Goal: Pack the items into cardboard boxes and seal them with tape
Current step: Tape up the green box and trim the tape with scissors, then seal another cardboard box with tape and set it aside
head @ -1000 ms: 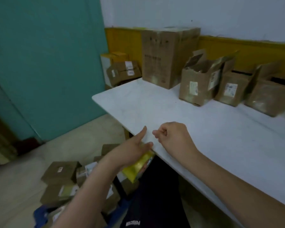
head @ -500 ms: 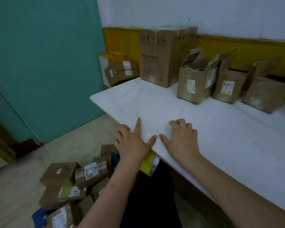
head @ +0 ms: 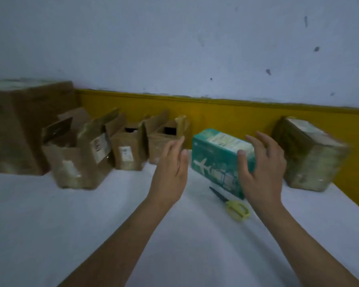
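Observation:
A teal box [head: 215, 158] printed with an airplane stands on the white table [head: 50, 214] near the yellow wall band. My right hand [head: 261, 168] is spread at its right end, the thumb touching the front face, fingers relaxed. My left hand [head: 171, 172] hovers open just left of the box, apart from it. Three open cardboard boxes stand along the wall to the left: a large one [head: 79, 156], a middle one [head: 129, 154] and a third [head: 164, 141] behind my left hand.
Yellow-handled scissors [head: 232, 204] lie on the table in front of the teal box. A taped cardboard parcel [head: 307, 158] stands at the right by the wall. A big closed carton [head: 15, 129] stands at the far left.
My view has swung right from the table's left corner to its far side. Both hands left the near table edge and reached forward to the teal box. The yellow tape roll is out of view.

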Motion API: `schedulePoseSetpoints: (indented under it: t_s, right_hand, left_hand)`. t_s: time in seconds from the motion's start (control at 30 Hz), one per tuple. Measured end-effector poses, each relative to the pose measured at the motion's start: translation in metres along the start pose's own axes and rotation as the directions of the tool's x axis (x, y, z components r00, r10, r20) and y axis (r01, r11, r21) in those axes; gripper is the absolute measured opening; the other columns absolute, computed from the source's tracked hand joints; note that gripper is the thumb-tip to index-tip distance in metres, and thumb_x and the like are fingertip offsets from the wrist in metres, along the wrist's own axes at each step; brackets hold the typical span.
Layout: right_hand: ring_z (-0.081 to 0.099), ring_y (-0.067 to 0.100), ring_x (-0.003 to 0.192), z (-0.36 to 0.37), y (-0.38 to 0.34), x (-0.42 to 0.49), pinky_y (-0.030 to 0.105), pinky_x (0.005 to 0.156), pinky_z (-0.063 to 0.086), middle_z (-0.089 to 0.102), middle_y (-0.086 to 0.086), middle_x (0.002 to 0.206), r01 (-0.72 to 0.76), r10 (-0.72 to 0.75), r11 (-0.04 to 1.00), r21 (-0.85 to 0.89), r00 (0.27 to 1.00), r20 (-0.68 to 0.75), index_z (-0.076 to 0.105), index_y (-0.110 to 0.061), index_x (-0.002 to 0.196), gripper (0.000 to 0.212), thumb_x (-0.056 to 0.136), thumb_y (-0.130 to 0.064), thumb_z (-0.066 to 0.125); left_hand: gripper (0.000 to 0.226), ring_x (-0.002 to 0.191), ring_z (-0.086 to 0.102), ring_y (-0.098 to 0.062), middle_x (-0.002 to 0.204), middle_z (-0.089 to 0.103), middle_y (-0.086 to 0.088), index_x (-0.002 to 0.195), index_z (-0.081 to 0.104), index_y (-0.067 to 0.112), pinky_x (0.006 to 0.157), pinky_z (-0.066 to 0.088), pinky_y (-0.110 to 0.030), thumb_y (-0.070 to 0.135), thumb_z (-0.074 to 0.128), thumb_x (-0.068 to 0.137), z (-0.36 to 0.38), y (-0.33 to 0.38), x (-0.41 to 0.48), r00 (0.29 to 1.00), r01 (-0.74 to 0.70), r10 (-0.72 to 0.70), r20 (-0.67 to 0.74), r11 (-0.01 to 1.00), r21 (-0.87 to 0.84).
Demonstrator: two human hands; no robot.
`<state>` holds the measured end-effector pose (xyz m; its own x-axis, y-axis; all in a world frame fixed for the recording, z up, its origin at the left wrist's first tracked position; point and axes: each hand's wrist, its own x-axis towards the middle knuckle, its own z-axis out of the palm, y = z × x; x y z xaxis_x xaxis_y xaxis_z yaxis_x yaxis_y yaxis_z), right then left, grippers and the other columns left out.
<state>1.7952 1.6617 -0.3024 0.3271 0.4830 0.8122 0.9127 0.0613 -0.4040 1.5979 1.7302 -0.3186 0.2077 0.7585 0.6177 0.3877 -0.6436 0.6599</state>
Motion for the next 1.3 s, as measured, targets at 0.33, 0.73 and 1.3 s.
schedulePoseSetpoints:
  t_s: [0.33, 0.73, 1.3]
  right_hand:
    - [0.030, 0.013, 0.138, 0.042, 0.102, 0.004, 0.047, 0.106, 0.044, 0.023, -0.008, 0.151, -0.064, 0.019, 0.985, 0.161, 0.963, 0.269, 0.045, -0.035, 0.131, 0.064, 0.079, -0.069, 0.056]
    - [0.049, 0.026, 0.119, 0.031, 0.105, 0.008, 0.031, 0.086, 0.048, 0.044, 0.004, 0.139, 0.006, -0.018, 0.985, -0.170, 0.997, -0.072, 0.057, -0.022, 0.131, 0.059, 0.080, -0.050, 0.070]
    - [0.022, 0.036, 0.147, 0.050, 0.104, 0.032, 0.056, 0.119, 0.014, 0.030, 0.016, 0.157, -0.061, 0.041, 0.854, -0.516, 0.998, -0.050, 0.037, -0.011, 0.149, 0.072, 0.091, -0.053, 0.048]
  left_hand:
    - [0.045, 0.142, 0.035, -0.030, 0.143, 0.049, -0.006, 0.129, 0.050, 0.028, 0.116, 0.009, -0.069, 0.052, 0.019, 0.105, 0.146, -0.041, 0.079, 0.899, -0.435, 0.400, 0.177, 0.857, 0.276]
    - [0.100, 0.154, 0.005, -0.025, 0.167, 0.007, 0.003, 0.159, 0.012, 0.030, 0.116, 0.027, -0.039, -0.021, 0.055, 0.085, 0.158, -0.066, 0.092, 0.825, -0.551, 0.524, 0.210, 0.829, 0.097]
    - [0.047, 0.146, 0.032, -0.016, 0.156, 0.038, 0.001, 0.149, 0.043, 0.021, 0.114, 0.038, -0.040, 0.015, 0.040, 0.102, 0.139, -0.050, 0.091, 0.847, -0.530, 0.520, 0.105, 0.839, 0.125]
